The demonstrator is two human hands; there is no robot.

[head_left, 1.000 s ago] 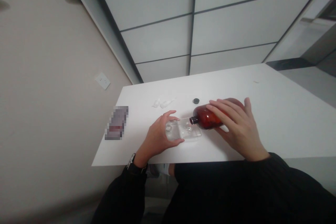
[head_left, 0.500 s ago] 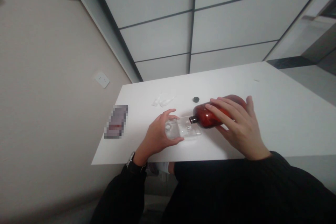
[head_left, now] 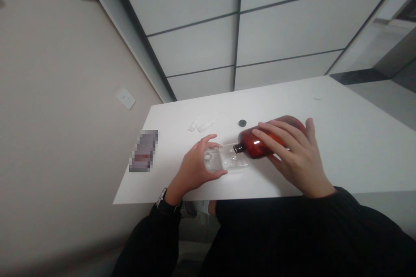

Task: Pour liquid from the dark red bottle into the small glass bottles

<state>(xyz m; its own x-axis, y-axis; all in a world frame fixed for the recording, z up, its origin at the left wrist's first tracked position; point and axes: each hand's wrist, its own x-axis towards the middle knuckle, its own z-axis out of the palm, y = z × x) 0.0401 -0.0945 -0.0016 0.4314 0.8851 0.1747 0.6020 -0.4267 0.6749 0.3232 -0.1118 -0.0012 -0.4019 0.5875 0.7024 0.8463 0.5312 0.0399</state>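
Observation:
In my right hand [head_left: 295,151] is a large reddish-brown bottle [head_left: 253,143], tipped on its side with its uncapped dark neck pointing left. The neck is over the right part of a clear plastic container [head_left: 230,162] with round openings or fittings. My left hand [head_left: 198,162] wraps round the left end of that container, thumb on the near side and fingers on the far side. Whether liquid is flowing from the bottle I cannot make out. A small black cap [head_left: 242,123] lies on the table beyond the bottle's shoulder.
Crumpled clear plastic pieces [head_left: 202,125] lie on the white table [head_left: 351,138] behind the container. A pixelated flat item [head_left: 144,150] rests near the left edge. A small pale scrap [head_left: 317,99] is at the far right. Cabinet panels rise behind, and a wall stands on the left.
Almost nothing differs. The bottle and my right hand have shifted very slightly left; my left hand and the container stay in place.

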